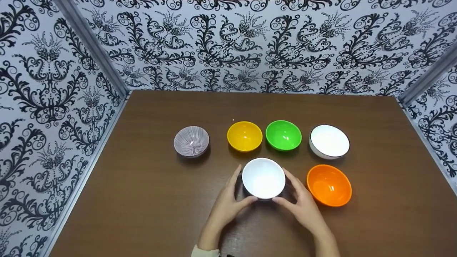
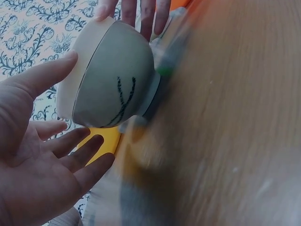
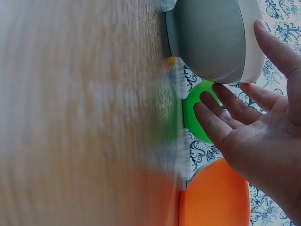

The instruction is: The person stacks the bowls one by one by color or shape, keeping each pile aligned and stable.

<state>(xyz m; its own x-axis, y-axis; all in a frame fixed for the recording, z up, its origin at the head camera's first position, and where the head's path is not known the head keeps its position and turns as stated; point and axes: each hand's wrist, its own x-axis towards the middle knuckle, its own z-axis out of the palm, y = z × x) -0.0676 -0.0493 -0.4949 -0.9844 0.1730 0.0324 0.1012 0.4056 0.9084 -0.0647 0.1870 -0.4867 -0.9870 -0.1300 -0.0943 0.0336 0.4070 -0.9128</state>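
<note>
Both hands hold a white bowl (image 1: 263, 178) in the front middle of the brown table. The left hand (image 1: 227, 202) has its thumb at the near side of the rim and its fingers along the left wall. On the right wall lie the fingers of the right hand (image 1: 302, 204), its thumb also at the near rim. In the left wrist view the bowl's grey-white outside (image 2: 117, 70) carries a dark crossed-line mark, and a paler band tops a thin dark line. Its foot appears close over or on the tabletop.
Behind the hands stand a yellow bowl (image 1: 245, 136), a green bowl (image 1: 283, 135) and a dark-rimmed white bowl (image 1: 329, 141). An orange bowl (image 1: 329, 185) is close beside the right hand. Farther left sits a striped greyish-purple bowl (image 1: 191, 141). Patterned walls (image 1: 228, 46) border the table (image 1: 150, 200).
</note>
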